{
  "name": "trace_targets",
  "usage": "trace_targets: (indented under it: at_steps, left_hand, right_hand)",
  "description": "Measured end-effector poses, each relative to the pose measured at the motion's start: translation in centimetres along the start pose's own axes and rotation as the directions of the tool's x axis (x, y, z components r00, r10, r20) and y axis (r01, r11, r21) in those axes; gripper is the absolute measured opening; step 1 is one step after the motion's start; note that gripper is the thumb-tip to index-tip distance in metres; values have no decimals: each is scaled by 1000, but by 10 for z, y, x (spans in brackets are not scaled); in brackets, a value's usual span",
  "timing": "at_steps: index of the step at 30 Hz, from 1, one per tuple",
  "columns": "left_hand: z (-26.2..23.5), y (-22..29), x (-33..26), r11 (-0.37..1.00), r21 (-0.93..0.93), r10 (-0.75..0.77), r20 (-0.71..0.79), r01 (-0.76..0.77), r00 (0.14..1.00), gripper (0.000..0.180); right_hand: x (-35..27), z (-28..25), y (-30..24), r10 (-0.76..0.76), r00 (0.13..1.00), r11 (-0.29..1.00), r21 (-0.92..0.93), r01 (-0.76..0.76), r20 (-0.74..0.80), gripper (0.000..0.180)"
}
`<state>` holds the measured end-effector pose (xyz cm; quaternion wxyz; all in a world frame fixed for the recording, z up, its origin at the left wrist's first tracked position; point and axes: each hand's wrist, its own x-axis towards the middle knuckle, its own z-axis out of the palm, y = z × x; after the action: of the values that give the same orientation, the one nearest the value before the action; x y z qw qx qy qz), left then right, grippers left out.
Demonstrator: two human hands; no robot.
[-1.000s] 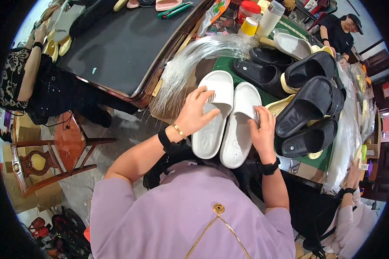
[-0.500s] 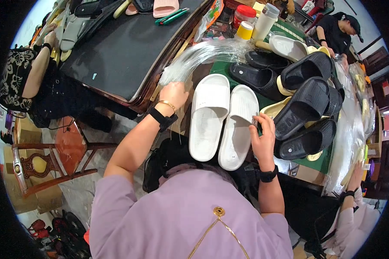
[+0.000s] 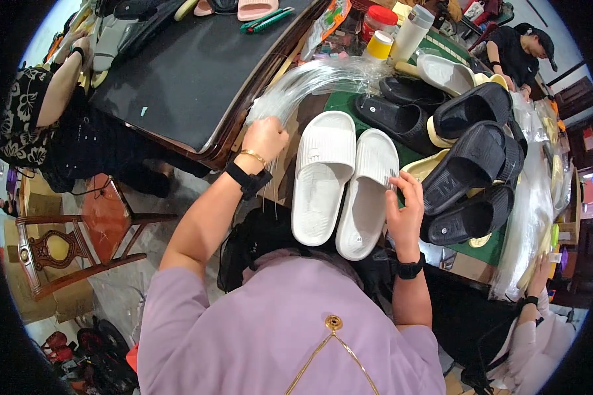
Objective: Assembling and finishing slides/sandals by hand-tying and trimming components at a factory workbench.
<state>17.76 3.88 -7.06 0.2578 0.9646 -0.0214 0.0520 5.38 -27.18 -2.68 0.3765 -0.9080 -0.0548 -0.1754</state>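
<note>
At the far left a wooden chair (image 3: 79,230) stands on the floor, and another person's arm (image 3: 62,82) leans on the dark surface (image 3: 184,72). My left hand (image 3: 265,138) is closed on a bundle of clear plastic bags (image 3: 310,82) that lies at the edge of this surface; the fingers are curled into the thin plastic. Just beside it, to the right, the pair of white slippers (image 3: 342,181) lies side by side, soles down, toes pointing away from me. My right hand (image 3: 405,207) rests on the outer edge of the right white slipper, the fingers bent on its side, not closed around it. Further right, several black slippers (image 3: 471,164) are piled together on the green mat (image 3: 342,102). At the right border, more clear plastic (image 3: 530,217) hangs down.
</note>
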Motion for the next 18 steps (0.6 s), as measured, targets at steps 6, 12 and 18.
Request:
trace_targets:
  at_steps: [6, 12, 18]
  left_hand:
    - [-1, 2, 12, 1000, -15, 19, -121, -20, 992, 20]
    - [-10, 2, 22, 998, -45, -41, -94, 37, 995, 24]
    - [-47, 9, 22, 883, -460, -186, -176, 86, 967, 29]
  right_hand:
    - [1, -1, -4, 6, 1000, 1000, -24, -5, 14, 21]
    - [-2, -3, -6, 0, 1000, 1000, -6, 0, -10, 21]
    - [6, -5, -14, 3, 999, 999, 46, -1, -44, 19]
